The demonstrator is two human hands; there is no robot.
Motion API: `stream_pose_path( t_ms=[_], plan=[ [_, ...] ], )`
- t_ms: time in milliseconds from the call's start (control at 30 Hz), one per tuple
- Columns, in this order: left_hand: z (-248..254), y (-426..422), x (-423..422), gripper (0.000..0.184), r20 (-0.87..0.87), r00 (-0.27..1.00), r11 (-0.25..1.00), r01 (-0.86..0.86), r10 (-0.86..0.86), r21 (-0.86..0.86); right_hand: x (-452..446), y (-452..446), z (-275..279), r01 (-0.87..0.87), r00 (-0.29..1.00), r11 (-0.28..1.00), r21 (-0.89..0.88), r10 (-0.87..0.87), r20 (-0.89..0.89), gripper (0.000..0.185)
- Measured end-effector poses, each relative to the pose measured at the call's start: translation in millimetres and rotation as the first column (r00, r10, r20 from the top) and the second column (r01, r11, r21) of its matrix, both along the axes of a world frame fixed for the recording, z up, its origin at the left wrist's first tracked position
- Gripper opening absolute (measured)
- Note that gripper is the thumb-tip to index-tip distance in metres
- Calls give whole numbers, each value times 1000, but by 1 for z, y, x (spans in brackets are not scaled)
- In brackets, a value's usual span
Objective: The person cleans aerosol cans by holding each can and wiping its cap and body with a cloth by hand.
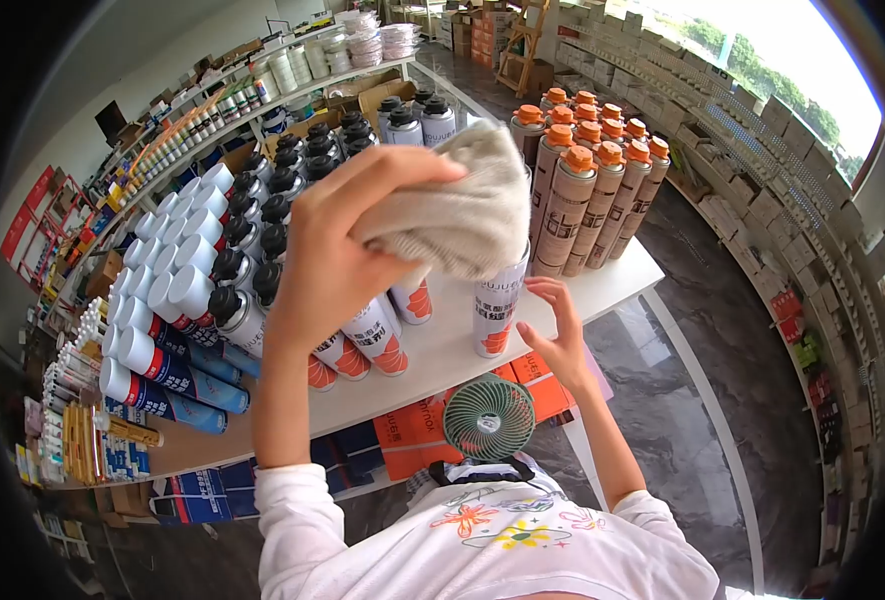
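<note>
My left hand (337, 225) is raised over the table, its fingers wrapped around a folded beige cloth (462, 215). The cloth hides the top of a white spray can (496, 318) with an orange pattern, which stands upright near the table's front edge. Just right of that can is my right hand (559, 335), thumb and fingers apart; whether the fingertips touch the can, I cannot tell. Similar white cans (374, 340) stand left of it, partly behind my left forearm. Behind the right hand are several brown cans with orange caps (574, 190).
The white table (432, 350) also carries black-capped cans (230, 305) and blue cans with white caps (177, 385). A green fan (488, 416) sits at my waist, before orange boxes (407, 440). Stocked shelves (762, 215) line the right wall.
</note>
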State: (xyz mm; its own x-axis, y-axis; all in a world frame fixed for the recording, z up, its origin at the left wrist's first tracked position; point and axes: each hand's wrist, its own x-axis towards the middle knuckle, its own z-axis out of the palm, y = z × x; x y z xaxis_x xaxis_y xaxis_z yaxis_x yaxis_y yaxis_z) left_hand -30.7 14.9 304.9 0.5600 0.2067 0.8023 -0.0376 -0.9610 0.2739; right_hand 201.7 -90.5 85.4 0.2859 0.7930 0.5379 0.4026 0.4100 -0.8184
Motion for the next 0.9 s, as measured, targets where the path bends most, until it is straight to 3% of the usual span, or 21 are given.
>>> stream_pose_path(
  t_ms=[33, 67, 133, 200, 267, 467, 567, 667, 733, 800, 867, 900],
  plan=[
    [10, 5, 9, 60, -117, 993, 999, 37, -36, 8, 1, 6, 4, 41, 995, 998, 46, -45, 92, 58],
    [14, 14, 19, 60, -111, 993, 999, 43, -41, 12, 0, 12, 8, 46, 994, 998, 49, -51, 98, 58],
    [16, 34, 43, 60, -342, 929, 980, 182, -143, 86, -5, 23, 16, 136, 983, 987, 82, -145, 112, 70],
    [6, 46, 61, 56, -438, 856, 948, 316, -273, 25, -8, 30, 19, 179, 973, 981, 77, -189, 134, 80],
    [-15, 54, 71, 56, -565, 776, 949, 311, -280, -42, -11, 35, 22, 121, 993, 993, 16, -121, -7, 83],
    [-11, 52, 72, 64, -599, 728, 931, 353, -334, -91, -17, 37, 38, 136, 991, 990, 33, -137, 13, 82],
    [-10, 57, 78, 63, -635, 686, 915, 395, -355, -85, -24, 36, 50, 160, 987, 987, -35, -161, -24, 66],
    [-6, 48, 85, 59, -728, 626, 950, 291, -279, -114, -26, 42, 49, 213, 973, 976, 35, -216, 80, 69],
    [-9, 42, 91, 50, -727, 641, 949, 311, -245, -46, -24, 46, 42, 260, 947, 962, 88, -272, 170, 69],
    [-8, 33, 94, 42, -783, 613, 977, 209, -103, 36, -24, 45, 41, 269, 938, 962, 34, -270, 217, 66],
    [-12, 29, 97, 35, -763, 643, 976, 201, -69, 82, -29, 41, 43, 288, 944, 957, 33, -290, 160, 62],
    [-15, 25, 99, 35, -740, 673, 988, 119, -8, 97, -30, 39, 47, 275, 953, 961, 35, -278, 118, 62]
  ],
)
